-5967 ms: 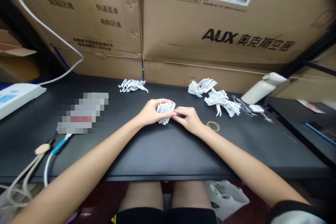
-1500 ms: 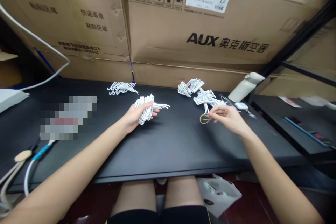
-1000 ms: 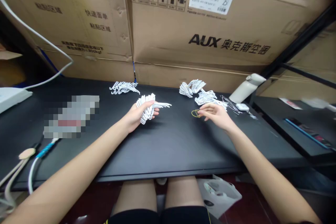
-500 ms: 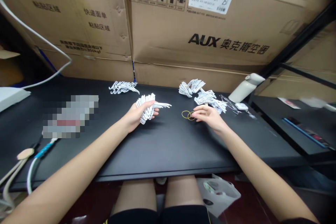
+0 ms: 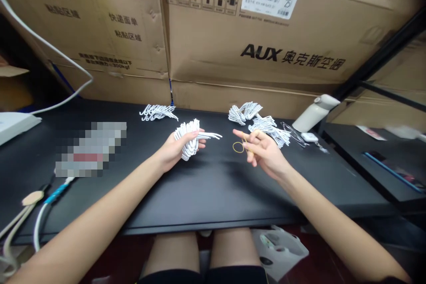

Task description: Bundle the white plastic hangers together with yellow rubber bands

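Note:
My left hand [image 5: 173, 151] is closed around a bundle of white hooks [image 5: 188, 140], their straight ends pointing right. To the right, my right hand [image 5: 264, 153] pinches yellow rubber bands [image 5: 238, 147] between thumb and fingers. One loop hangs free on the left, and another is partly round the fingers; the index finger is stretched out. Behind my right hand lie bundles of white hooks [image 5: 271, 129], partly covered by it, with more bundled hooks [image 5: 245, 112] farther back. Loose white hooks [image 5: 158, 112] rest behind my left hand. All lie on the black table [image 5: 199, 199].
Large cardboard boxes [image 5: 213, 62] stand along the back edge. On the right are a white bottle [image 5: 314, 113], a small white case [image 5: 309, 137] and a black shelf frame [image 5: 376, 53]. A blurred-out flat object [image 5: 91, 148] and a blue-white cable [image 5: 56, 191] occupy the left.
My right hand has turned and lifted the rubber bands, with the index finger now extended and a loop drawn round the fingers. My left hand keeps its hold on the hooks.

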Motion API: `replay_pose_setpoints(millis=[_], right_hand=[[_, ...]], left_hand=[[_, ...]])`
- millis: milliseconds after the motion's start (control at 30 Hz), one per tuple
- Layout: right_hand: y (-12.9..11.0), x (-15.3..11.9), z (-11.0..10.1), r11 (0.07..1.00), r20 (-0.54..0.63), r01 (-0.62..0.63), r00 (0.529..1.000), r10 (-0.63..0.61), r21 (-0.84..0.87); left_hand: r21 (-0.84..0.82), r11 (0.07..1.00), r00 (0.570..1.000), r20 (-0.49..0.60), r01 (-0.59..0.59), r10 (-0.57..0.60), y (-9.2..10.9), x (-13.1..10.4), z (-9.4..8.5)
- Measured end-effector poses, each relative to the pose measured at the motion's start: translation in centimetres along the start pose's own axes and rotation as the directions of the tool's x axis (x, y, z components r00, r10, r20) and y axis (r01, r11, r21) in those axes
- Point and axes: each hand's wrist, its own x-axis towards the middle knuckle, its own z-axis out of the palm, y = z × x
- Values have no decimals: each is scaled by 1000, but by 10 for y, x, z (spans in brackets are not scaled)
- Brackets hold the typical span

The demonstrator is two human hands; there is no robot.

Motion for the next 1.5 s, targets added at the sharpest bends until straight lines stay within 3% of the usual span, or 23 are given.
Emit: replay_pose_setpoints(millis=[100, 167, 300, 467, 567, 767, 867, 1000, 1100, 1167, 1267, 1400, 1500], right_hand=[[-9, -1, 16, 976, 58, 164, 986, -157, -141], [-17, 2, 25, 915, 152, 323, 944, -294, -240], [-25, 16, 45, 673, 347, 620, 784, -514, -404], [-24, 33, 67, 478, 376, 766, 633, -676, -430], [-28, 34, 74, 481, 376, 774, 625, -684, -411], [-36, 29, 73, 587, 364, 718, 696, -618, -375], [-37, 26, 71, 657, 355, 671, 741, -570, -345], [-38, 17, 71, 726, 295, 583, 812, -504, -364], [-33, 10, 73, 883, 191, 372, 925, -328, -287], [-25, 8, 76, 976, 225, 160, 966, -124, -149], [-15, 8, 82, 985, 372, -158, 920, 124, 63], [-16, 5, 88, 857, 508, -440, 820, 264, 266], [-24, -5, 89, 749, 513, -595, 758, 403, 292]], left_hand=[[-11, 999, 999, 42, -30, 30, 3, -6, 4], [-18, 999, 998, 56, -32, 33, 5, -11, 8], [-42, 998, 993, 111, -39, 43, 7, -19, 16], [-71, 995, 988, 135, -69, 78, 5, -25, 18], [-37, 996, 982, 169, -77, 82, 4, -27, 16], [-22, 988, 941, 302, -155, 155, 3, -28, 11], [-12, 992, 923, 365, -126, 121, 3, -30, 13], [-8, 987, 929, 339, -158, 151, 7, -33, 17], [-34, 991, 953, 269, -133, 137, 10, -34, 17], [-38, 992, 973, 194, -123, 128, 11, -34, 17], [-65, 988, 985, 84, -143, 148, 15, -34, 19], [-99, 979, 984, -12, -178, 178, 20, -34, 23], [-78, 976, 977, -76, -203, 197, 21, -35, 23]])
